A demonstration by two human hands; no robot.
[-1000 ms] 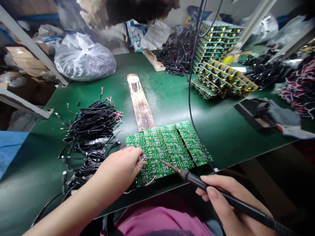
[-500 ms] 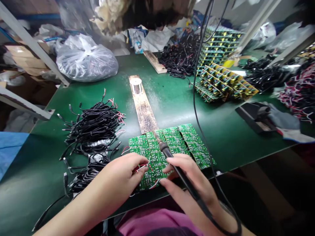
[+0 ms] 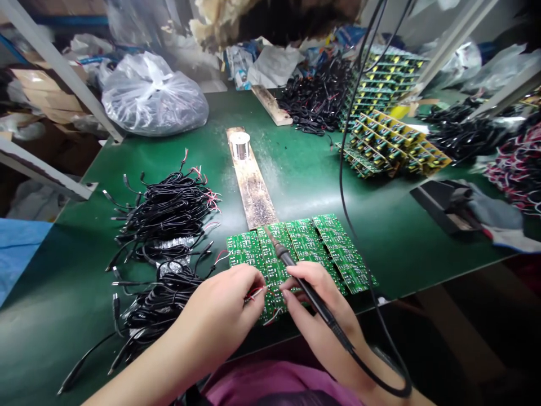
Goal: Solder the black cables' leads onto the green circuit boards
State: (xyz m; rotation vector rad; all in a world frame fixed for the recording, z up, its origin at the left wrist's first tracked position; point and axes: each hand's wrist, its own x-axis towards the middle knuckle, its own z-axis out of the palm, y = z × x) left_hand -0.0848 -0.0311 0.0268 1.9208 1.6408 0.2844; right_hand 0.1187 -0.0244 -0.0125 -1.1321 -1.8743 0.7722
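My left hand (image 3: 222, 307) rests at the near edge of the green circuit boards (image 3: 333, 239), pinching thin red and white wire ends (image 3: 256, 294) against them. My right hand (image 3: 321, 307) grips a black soldering iron (image 3: 284, 257) like a pen. Its slim tip points away from me over the boards, close to the far edge of the second board from the left. The two hands nearly touch. They hide the near part of the boards, and the exact joint under the wires is hidden.
A black cable bundle (image 3: 169, 217) lies left of the boards. Farther back, a solder spool (image 3: 240, 145) sits on a scorched wooden plank (image 3: 252, 183). Stacked finished boards (image 3: 397, 144) stand at the back right, with an iron stand (image 3: 442, 203) nearer. The iron's cord hangs from above.
My right hand has moved in from the lower right over the boards, bringing the iron with it. My left hand stays on the wire ends.
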